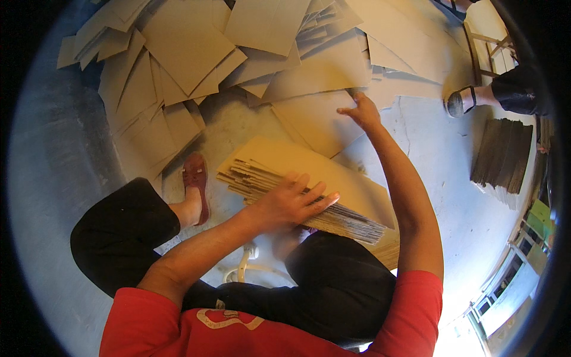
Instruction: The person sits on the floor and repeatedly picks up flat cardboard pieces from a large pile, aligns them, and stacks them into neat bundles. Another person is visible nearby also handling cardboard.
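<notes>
A thick stack of tan cardboard sheets stands tilted in front of my knees, its layered edges toward me. My left hand lies across those edges with its fingers spread, slightly blurred. Farther off to the right, my right hand reaches to the near edge of a large cardboard sheet in the loose pile. Its thumb stands apart from the fingers, and I see nothing held between them. The fingertips are at the sheet's edge; whether they touch it I cannot tell. Another flat sheet lies just below that hand.
Loose cardboard sheets spread in an overlapping heap across the far floor. At the right stands a dark stack of sheets, near another person's shod foot. My red shoe is left of the tilted stack. A wooden frame stands at the upper right.
</notes>
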Demonstrator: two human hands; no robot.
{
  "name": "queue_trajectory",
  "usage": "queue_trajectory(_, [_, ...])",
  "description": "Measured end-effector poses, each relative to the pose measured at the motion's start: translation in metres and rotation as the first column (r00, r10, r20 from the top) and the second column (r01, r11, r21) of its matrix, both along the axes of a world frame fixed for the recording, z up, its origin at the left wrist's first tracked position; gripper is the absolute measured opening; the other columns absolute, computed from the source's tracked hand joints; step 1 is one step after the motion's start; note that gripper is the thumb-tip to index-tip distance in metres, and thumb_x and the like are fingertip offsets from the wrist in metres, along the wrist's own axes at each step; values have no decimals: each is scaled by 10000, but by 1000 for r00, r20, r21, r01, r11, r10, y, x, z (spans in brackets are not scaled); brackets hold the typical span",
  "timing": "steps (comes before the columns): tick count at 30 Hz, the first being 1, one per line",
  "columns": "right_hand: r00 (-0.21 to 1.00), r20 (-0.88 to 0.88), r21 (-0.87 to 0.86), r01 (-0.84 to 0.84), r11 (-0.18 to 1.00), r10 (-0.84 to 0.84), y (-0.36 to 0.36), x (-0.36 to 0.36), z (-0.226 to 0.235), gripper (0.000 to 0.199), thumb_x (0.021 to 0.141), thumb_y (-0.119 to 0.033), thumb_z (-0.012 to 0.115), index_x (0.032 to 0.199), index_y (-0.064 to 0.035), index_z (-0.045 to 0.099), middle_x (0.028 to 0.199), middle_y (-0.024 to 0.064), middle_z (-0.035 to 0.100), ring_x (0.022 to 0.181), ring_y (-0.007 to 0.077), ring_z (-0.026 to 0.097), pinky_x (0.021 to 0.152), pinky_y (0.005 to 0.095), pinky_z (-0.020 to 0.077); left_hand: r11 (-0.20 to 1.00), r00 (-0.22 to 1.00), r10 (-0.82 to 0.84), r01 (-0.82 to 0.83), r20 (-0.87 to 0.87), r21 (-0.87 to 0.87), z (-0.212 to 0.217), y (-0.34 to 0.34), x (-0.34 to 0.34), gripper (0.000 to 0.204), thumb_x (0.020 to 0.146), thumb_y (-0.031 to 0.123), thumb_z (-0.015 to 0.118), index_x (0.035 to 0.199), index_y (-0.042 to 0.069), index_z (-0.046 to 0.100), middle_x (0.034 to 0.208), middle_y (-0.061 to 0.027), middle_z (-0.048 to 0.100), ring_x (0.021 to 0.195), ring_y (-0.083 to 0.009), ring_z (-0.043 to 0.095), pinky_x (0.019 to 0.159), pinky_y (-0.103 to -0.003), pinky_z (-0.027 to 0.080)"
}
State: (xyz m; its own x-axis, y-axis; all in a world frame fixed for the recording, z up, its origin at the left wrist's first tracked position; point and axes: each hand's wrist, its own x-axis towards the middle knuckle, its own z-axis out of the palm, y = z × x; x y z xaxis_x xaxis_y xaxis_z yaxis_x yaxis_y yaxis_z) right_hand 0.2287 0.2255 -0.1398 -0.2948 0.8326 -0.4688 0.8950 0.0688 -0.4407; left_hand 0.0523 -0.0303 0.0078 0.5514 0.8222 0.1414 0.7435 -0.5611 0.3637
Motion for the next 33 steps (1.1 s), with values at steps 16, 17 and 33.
queue_trajectory(16, [997, 51, 58, -57, 997, 54, 2, 112, 222, 74, 691, -58, 649, 720, 10, 647, 613, 113, 570, 588, 187, 542, 608, 331, 443, 1000, 999, 24, -23, 41, -17, -2, -2, -1, 519, 824, 207, 548, 1324, 92, 466, 1243, -129, 533, 1110, -302, 510, 983, -458, 355])
queue_trajectory(17, [999, 19, 52, -43, 998, 42, -18, 113, 246, 65, 697, -24, 633, 749, 4, 661, 630, 117, 585, 604, 193, 560, 617, 330, 446, 1000, 998, 16, -16, 54, -6, -2, -1, -1, 519, 823, 209, 548, 1320, 84, 468, 1242, -129, 534, 1118, -300, 509, 985, -459, 354])
queue_trajectory(33, [886, 1, 313, -440, 841, 463, -127, 42, 215, 283, 689, 71, 535, 902, -64, 664, 854, 137, 645, 876, 314, 613, 743, 405, 488, 981, 996, -82, 88, 41, -174, 2, -6, 3, 494, 796, 202, 561, 1243, 4, 494, 1197, -159, 538, 1070, -320, 514, 943, -440, 394])
